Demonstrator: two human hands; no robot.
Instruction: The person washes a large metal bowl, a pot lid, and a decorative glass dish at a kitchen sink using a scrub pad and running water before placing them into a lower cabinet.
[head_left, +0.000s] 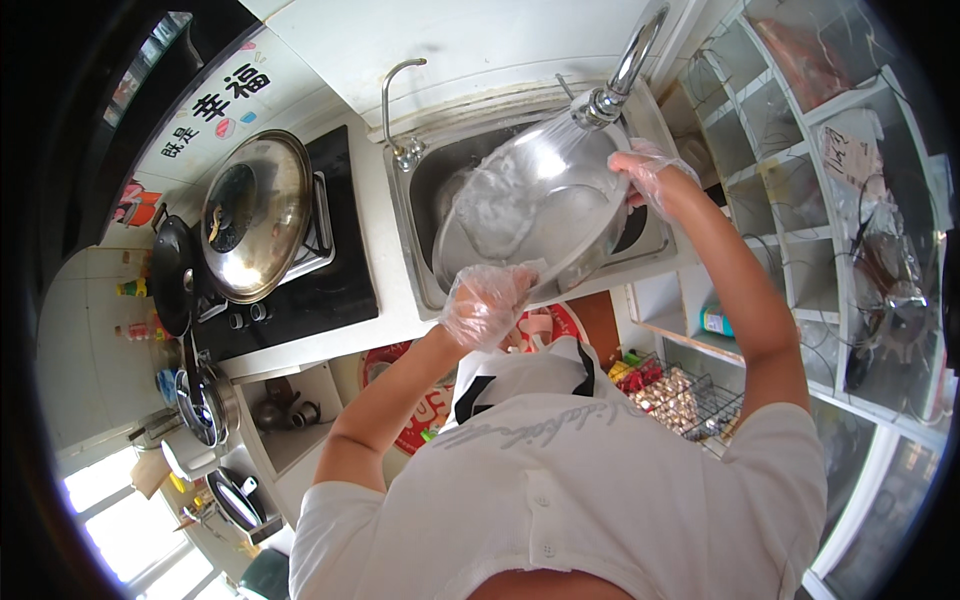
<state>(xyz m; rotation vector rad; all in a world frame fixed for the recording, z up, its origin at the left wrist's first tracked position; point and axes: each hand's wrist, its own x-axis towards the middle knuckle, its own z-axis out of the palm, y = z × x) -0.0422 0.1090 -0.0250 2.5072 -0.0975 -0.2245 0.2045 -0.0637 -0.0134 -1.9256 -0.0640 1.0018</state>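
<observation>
I hold a large, wide stainless steel basin (574, 199) tilted over the sink (415, 279), one hand on each side of its rim. My left hand (487, 304), in a clear plastic glove, grips the near left rim. At the right rim is my right hand (646, 176), gloved the same way. Water sprays from the chrome faucet (598, 107) into the basin. Frothy water (499, 206) gathers toward its left side. The basin hides much of the sink bowl.
Left of the sink, a black gas cooktop (352, 262) carries a large domed metal lid (259, 217) and a black pan (172, 277). A thin curved tap (388, 105) stands at the sink's back left corner. White shelving (810, 180) rises close on the right, above a wire basket (701, 401).
</observation>
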